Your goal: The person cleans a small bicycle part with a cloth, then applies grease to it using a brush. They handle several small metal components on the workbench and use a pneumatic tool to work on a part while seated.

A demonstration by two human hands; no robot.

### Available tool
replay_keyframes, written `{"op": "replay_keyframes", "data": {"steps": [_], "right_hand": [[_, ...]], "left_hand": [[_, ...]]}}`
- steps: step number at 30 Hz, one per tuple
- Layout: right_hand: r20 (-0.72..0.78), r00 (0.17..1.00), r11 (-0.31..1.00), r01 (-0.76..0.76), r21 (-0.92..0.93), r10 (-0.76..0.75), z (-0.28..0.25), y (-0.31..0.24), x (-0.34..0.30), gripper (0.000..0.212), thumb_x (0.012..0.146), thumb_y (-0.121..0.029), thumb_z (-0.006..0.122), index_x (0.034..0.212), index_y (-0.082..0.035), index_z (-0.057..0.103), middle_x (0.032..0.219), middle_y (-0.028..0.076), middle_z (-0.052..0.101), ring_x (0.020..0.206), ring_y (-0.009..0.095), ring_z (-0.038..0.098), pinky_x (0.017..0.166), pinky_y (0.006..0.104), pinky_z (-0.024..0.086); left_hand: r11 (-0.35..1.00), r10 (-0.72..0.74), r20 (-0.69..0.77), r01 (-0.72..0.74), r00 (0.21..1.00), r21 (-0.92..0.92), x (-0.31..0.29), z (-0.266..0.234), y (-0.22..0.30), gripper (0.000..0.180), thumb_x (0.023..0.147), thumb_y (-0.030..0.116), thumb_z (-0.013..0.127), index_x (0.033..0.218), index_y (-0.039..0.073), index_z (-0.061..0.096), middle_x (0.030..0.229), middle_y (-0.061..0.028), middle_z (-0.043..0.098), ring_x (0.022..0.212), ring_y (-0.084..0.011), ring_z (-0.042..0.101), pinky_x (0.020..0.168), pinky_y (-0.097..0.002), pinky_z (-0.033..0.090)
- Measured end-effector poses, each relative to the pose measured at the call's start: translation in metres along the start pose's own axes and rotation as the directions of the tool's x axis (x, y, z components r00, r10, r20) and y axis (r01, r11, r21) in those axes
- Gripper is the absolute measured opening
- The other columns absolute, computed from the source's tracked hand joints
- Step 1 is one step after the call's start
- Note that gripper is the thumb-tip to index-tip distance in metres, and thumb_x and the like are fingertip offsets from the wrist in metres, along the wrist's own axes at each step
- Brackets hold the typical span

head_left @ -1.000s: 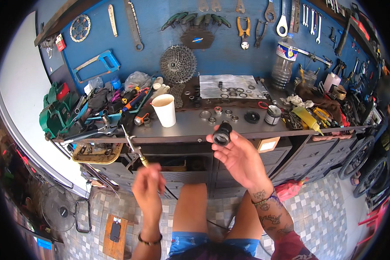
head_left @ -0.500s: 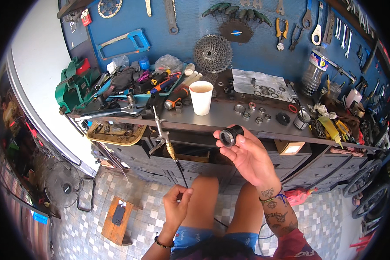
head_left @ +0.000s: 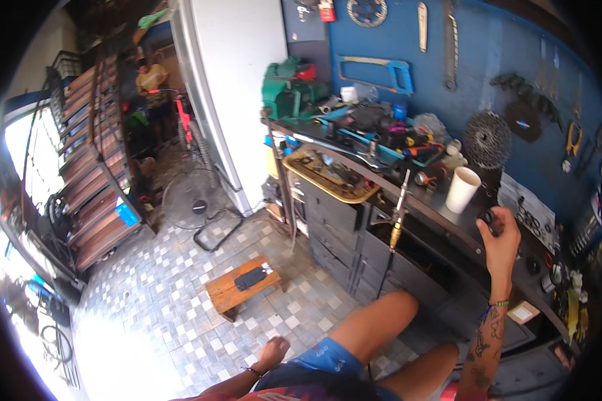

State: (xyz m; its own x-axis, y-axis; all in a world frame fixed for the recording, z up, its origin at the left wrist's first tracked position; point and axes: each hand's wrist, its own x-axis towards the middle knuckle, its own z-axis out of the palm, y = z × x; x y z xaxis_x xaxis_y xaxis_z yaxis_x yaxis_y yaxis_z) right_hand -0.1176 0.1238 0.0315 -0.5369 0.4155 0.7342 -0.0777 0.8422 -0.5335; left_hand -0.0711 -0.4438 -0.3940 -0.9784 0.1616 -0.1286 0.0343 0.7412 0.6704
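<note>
My right hand is raised at the bench's front edge, fingers closed round a short black cylindrical part. Its fingers cover much of that part. Just left of this hand a white paper cup stands upright on the workbench. An air blow gun, silver with a brass-coloured section, hangs upright at the bench front. Low over the tiled floor, my left hand is beside my thigh, its fingers curled and slightly blurred; whatever they may hold is hidden.
A wooden stool carries a dark phone. Behind it stands a floor fan. Tools fill a blue tray, and a yellow tray sits under the bench top. Another person is in the far doorway by a red bicycle.
The view has swung left. My left hand has moved away from the blow gun's hose, down beside my thigh. My right hand has turned and carried the black part nearer the paper cup.
</note>
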Motion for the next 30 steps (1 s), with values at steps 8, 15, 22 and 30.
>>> {"op": "replay_keyframes", "data": {"steps": [8,15,22,30], "right_hand": [[-0.054,0.989,0.990,0.136,-0.031,-0.138,0.010,0.000,-0.005,0.031,0.093,-0.005,0.084,0.120,-0.001,0.069,0.103,0.009,0.068,0.085,0.020,0.058,0.081,0.0389,0.051],[-0.001,1.000,0.999,0.011,0.049,-0.011,0.004,0.005,0.000,0.025,0.102,-0.018,0.080,0.120,-0.002,0.070,0.097,0.007,0.067,0.082,0.017,0.057,0.076,0.0349,0.049],[0.039,0.996,0.793,-0.086,0.603,0.078,-0.004,-0.011,-0.054,0.024,0.106,-0.019,0.076,0.117,-0.004,0.061,0.102,0.000,0.057,0.084,0.008,0.056,0.065,0.0250,0.048],[0.431,0.879,0.508,-0.471,0.721,0.203,0.047,-0.073,-0.172,0.037,0.106,-0.035,0.076,0.115,-0.003,0.060,0.090,0.006,0.065,0.068,0.012,0.065,0.059,0.0265,0.055]], "left_hand": [[0.942,-0.325,0.125,0.309,0.938,0.130,-0.116,0.010,-0.116,0.041,0.100,0.052,0.070,0.104,0.013,0.082,0.111,-0.0194,0.080,0.110,-0.0424,0.076,0.094,-0.0531,0.060],[0.993,-0.112,-0.279,0.097,0.954,-0.066,0.005,-0.023,-0.003,0.034,0.104,0.041,0.071,0.108,0.008,0.077,0.106,-0.0213,0.079,0.102,-0.0434,0.076,0.089,-0.0537,0.059],[0.667,0.643,-0.362,-0.726,0.675,-0.170,0.094,-0.120,0.276,0.029,0.105,0.009,0.069,0.134,0.007,0.070,0.120,-0.0160,0.074,0.100,-0.0349,0.078,0.080,-0.0429,0.065],[0.181,0.966,-0.196,-0.981,0.166,0.062,0.070,-0.137,0.386,0.058,0.089,0.012,0.077,0.146,0.009,0.068,0.142,-0.0139,0.064,0.106,-0.0281,0.074,0.075,-0.0356,0.064]]}}
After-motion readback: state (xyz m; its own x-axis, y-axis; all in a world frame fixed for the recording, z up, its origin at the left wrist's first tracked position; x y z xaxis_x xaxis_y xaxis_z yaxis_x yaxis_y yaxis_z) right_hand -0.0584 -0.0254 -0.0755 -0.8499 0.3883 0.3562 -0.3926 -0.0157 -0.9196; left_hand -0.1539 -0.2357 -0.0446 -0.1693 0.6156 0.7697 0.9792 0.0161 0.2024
